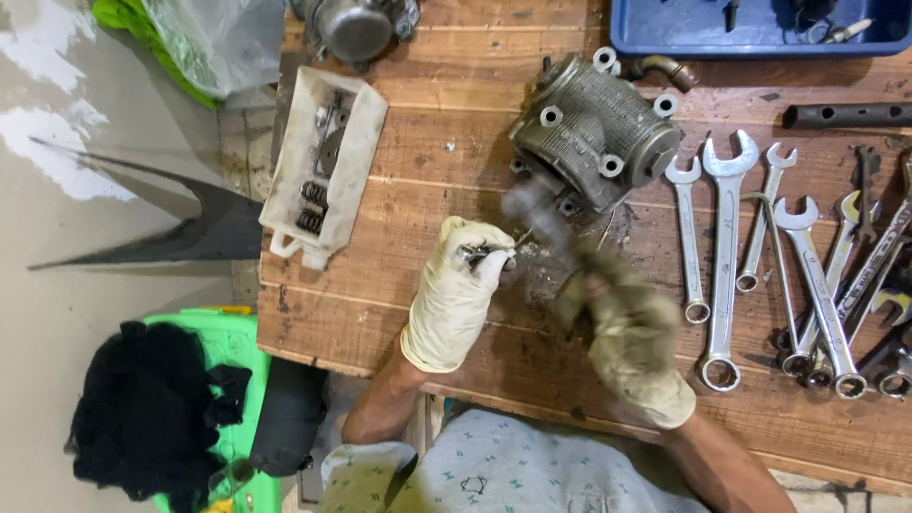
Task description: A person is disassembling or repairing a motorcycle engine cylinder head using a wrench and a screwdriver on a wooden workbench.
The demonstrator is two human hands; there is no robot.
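Note:
My left hand (456, 290), in a dirty pale glove, pinches a small metal part (478, 253) just above the wooden bench (380, 313). My right hand (632, 332), also gloved and blurred by motion, grips a hammer-like tool (532, 211). The tool's blurred head hangs just right of the small part and in front of a grey finned engine cylinder (594, 128). Grit and small debris lie on the bench between the two hands.
Several spanners (727, 256) lie in a row at the right. A blue tray (760, 28) and a dark metal rod (845, 114) sit at the back right. A white tub with springs (323, 161) lies at the left. A green stool with black cloth (152, 408) stands below.

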